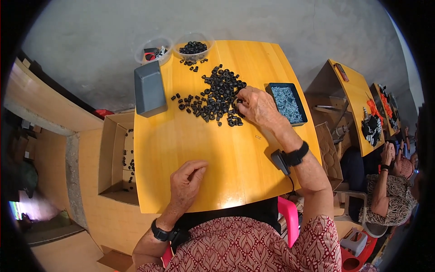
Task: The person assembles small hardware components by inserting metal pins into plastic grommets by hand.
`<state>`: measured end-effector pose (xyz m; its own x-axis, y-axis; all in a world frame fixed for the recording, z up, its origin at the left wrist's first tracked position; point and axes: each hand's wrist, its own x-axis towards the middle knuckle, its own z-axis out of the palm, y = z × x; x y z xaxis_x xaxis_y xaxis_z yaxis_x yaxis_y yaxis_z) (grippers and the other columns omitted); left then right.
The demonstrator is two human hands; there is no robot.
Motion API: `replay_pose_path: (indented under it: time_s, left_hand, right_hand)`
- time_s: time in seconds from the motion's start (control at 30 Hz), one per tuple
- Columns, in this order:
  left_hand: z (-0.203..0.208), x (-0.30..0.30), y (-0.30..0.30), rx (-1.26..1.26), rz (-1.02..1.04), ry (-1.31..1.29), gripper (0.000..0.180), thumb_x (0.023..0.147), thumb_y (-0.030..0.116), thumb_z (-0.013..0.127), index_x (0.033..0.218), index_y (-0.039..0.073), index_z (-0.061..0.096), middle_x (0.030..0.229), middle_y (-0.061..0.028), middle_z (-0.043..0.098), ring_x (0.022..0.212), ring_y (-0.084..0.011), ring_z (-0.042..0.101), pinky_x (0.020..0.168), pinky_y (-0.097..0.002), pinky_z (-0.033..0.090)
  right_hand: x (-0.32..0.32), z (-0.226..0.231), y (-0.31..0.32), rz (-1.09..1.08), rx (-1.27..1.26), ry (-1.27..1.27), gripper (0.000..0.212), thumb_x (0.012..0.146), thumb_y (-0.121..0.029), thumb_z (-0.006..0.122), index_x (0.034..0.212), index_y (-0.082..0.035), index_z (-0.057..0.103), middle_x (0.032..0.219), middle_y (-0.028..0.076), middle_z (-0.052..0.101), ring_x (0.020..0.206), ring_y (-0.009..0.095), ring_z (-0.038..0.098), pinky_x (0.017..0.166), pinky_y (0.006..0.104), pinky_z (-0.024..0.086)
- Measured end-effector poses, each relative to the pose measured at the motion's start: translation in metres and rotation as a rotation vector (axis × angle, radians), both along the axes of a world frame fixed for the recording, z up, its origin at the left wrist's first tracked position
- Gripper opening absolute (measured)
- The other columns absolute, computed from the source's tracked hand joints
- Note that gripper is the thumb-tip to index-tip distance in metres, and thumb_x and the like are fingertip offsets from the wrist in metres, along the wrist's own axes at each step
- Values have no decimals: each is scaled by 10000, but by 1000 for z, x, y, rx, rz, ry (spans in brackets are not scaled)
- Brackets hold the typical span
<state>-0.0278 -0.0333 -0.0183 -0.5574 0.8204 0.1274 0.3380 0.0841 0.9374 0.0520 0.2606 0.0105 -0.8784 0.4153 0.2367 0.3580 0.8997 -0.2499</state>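
Note:
A heap of small black parts [219,93], some round with holes and others like short tubes, lies across the far middle of the wooden table [244,158]. At its right edge my right hand [259,106] has its fingers bent in a pinch around a small black part [239,101]. My left hand [187,182] rests at the table's near side with the thumb pressed to curled fingers; what is inside, if anything, is hidden. Right of my right hand stands a black tray [304,121] holding many tiny pale-blue pieces.
A grey bin [149,88] stands at the table's left, with two clear tubs [194,55] behind it. Below the left edge is a cardboard box [108,154] with scattered black parts. Another person [385,195] sits at the right near further tables [353,99].

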Motion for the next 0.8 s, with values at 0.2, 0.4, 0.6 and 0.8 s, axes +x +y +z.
replay_pose_path:
  time_s: [0.2,0.4,0.6,0.8]
  left_hand:
    - [16,10,9,49,1,-509,235,939,40,625,1165,-23,629,1072,-67,677,978,-132,631,868,-251,501]
    - [21,16,14,92,-151,-847,232,933,41,641,1153,-30,620,1059,-65,668,996,-124,623,900,-255,499]
    - [14,18,9,26,-181,-777,221,931,41,637,1142,-23,617,989,-60,682,923,-120,636,866,-263,516]
    - [54,-35,-10,-31,-174,-534,146,952,67,594,1074,-9,624,965,-69,684,885,-121,651,830,-256,518]
  right_hand:
    - [32,34,-95,333,-86,334,182,772,-138,727,869,-33,613,859,130,610,801,311,613,708,408,488]
    - [66,28,-139,394,-26,282,195,766,-118,738,910,-45,628,920,76,600,827,251,582,749,364,462]
    - [86,18,-144,367,-148,324,216,794,-119,727,969,-25,643,951,95,620,843,268,605,750,372,467]
    - [110,28,-82,121,-190,354,180,819,-57,687,979,15,646,909,151,641,861,311,643,768,373,518]
